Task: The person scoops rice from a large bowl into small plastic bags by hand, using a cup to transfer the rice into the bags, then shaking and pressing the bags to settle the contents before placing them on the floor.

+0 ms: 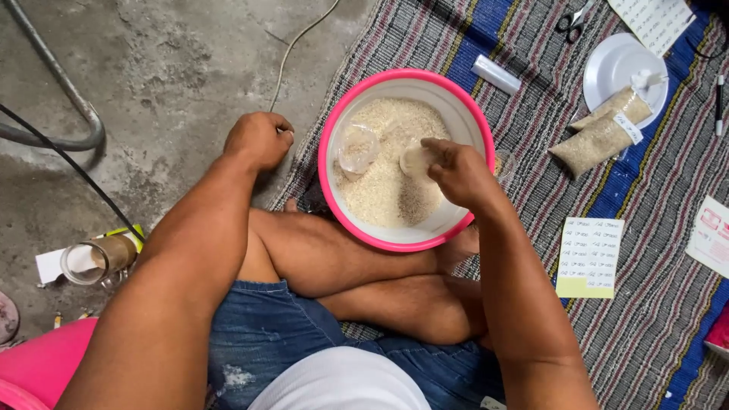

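- A striped woven mat [645, 250] in grey, red and blue covers the floor under and to the right of the grip; bare concrete floor [167, 68] lies to its left.
- A round pink basin [331, 133] with a white inside sits directly beneath the grip, holding pale rice [380, 190] within easy reach of the seated person's crossed legs.
- The right hand [456, 171] hovers over the rice, its grip closed around a small cup [416, 159] filled with grains, apparently for scooping.
- The left hand [258, 139] rests as a loose fist on the floor, left of the basin, holding nothing, seemingly as a brace.
- A clear plastic bag [357, 148] lies in the rice just left of the grip.
- Far right of the grip, two filled rice packets [600, 137] with white labels lean on a white plate [619, 61].
- A white label sheet [591, 254] with a yellow bottom edge lies below them.
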